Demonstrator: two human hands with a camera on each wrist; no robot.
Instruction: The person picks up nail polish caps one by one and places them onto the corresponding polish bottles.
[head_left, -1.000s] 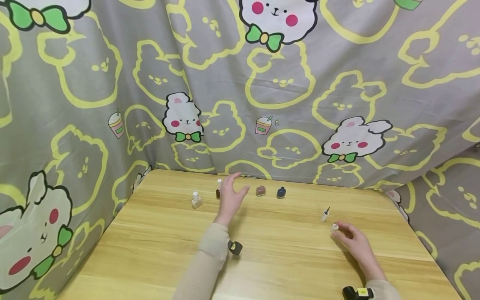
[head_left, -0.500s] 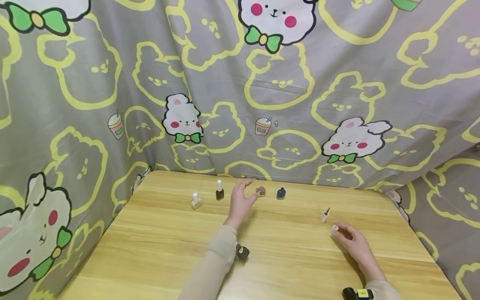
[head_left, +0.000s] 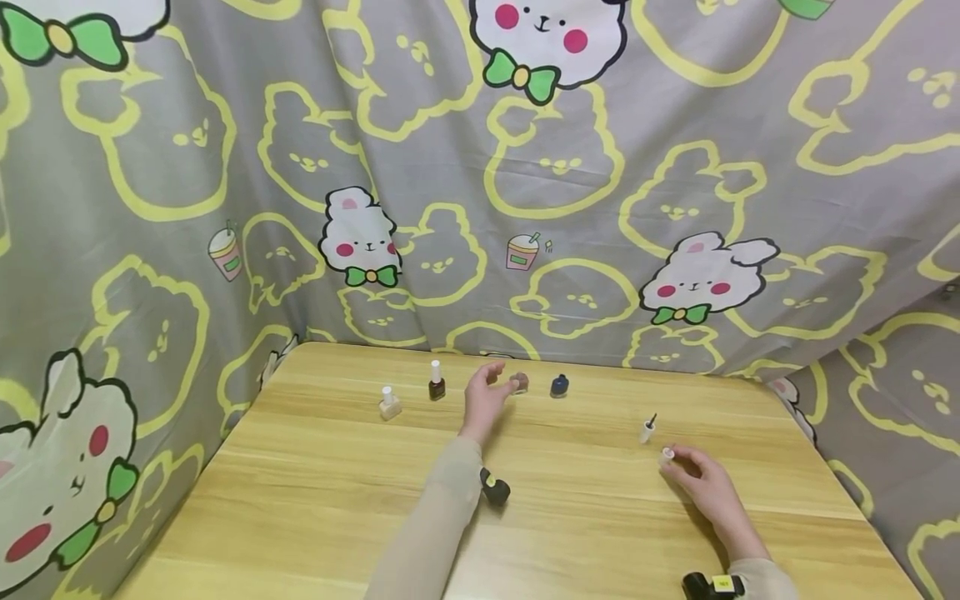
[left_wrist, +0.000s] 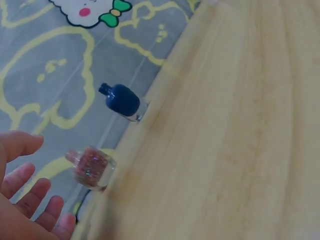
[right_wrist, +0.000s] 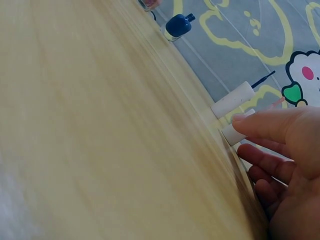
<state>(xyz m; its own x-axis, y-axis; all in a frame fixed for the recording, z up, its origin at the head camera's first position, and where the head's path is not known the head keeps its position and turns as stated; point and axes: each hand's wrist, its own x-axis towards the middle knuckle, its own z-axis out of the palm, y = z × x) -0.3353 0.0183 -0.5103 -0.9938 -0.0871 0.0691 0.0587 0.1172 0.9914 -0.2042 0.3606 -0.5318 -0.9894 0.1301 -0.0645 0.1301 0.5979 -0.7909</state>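
In the head view my left hand (head_left: pixel 489 402) is beside an uncapped bottle of pink glitter nail polish (head_left: pixel 520 382). The left wrist view shows its fingers (left_wrist: pixel 36 196) spread, apart from that pink bottle (left_wrist: pixel 91 167). An uncapped blue nail polish bottle (head_left: pixel 559 386) stands just to the right. My right hand (head_left: pixel 705 483) pinches a white nail polish cap (right_wrist: pixel 232 135) standing on the table, its pinkish brush pointing up. Close by, another white cap (right_wrist: pixel 234 100) stands with its dark brush upward.
A dark red nail polish bottle (head_left: pixel 437 385) and a pale beige one (head_left: pixel 388 404), both with white caps on, stand at the back left of the wooden table (head_left: pixel 315 492). A patterned grey curtain (head_left: pixel 450 183) hangs behind the table and along its sides.
My left hand has moved right, away from the dark red bottle and over to the pink one. The right hand stays where it was, holding the white cap.
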